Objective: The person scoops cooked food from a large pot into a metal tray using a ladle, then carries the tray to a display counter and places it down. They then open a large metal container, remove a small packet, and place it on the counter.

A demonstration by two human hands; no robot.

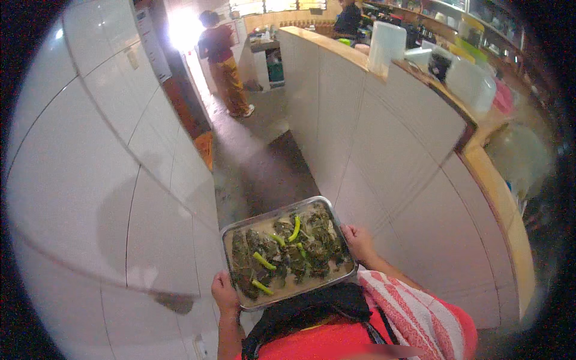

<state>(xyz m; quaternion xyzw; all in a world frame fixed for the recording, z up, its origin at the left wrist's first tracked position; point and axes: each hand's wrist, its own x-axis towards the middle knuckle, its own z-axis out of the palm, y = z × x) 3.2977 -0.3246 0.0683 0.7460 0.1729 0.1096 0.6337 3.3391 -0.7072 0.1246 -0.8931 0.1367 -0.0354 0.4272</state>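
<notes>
A rectangular metal tray (278,214) is held out in front of my waist, slightly tilted in the view. My left hand (225,291) grips its near left side, and my right hand (358,243) grips the right side. Inside lie dark green leaf-wrapped bundles (316,245) in a pale creamy sauce. Several bright green chili peppers (264,261) rest on top of them. The fingers under the tray's rim are hidden.
White panelled wall (148,216) stands close on the left; a half-height partition (382,157) runs along the right. Plastic containers (388,45) stand on its ledge. Down the passage floor (252,166), a person (225,63) stands by a bright doorway. Another person (348,20) is beyond the partition.
</notes>
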